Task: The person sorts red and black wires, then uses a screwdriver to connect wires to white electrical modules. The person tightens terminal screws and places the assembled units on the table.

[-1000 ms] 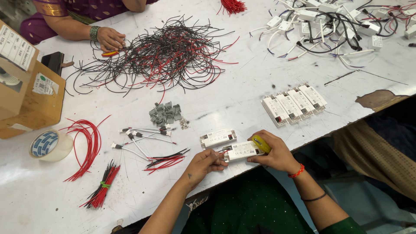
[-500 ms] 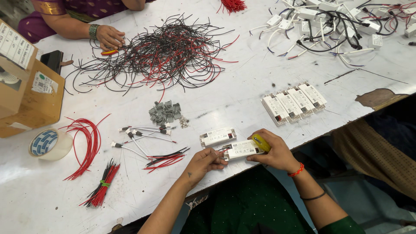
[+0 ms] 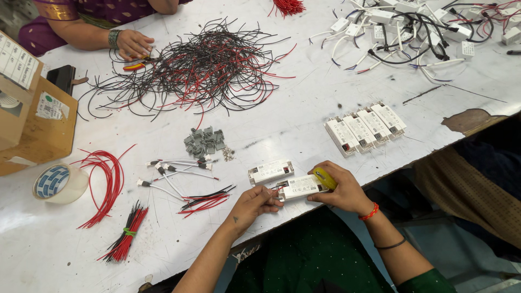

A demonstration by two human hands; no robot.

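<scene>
White box [image 3: 300,186] in both grips: left hand [image 3: 255,203] pinching its end, right hand [image 3: 339,190] half-hiding a yellow tool [image 3: 325,177]; scuffed white tabletop [image 3: 304,119] beneath.

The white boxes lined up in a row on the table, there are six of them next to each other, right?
Not quite. The head view shows four white boxes lined up side by side on the table, not six. Two more lie apart: one alone, one between the person's left hand and right hand.
</scene>
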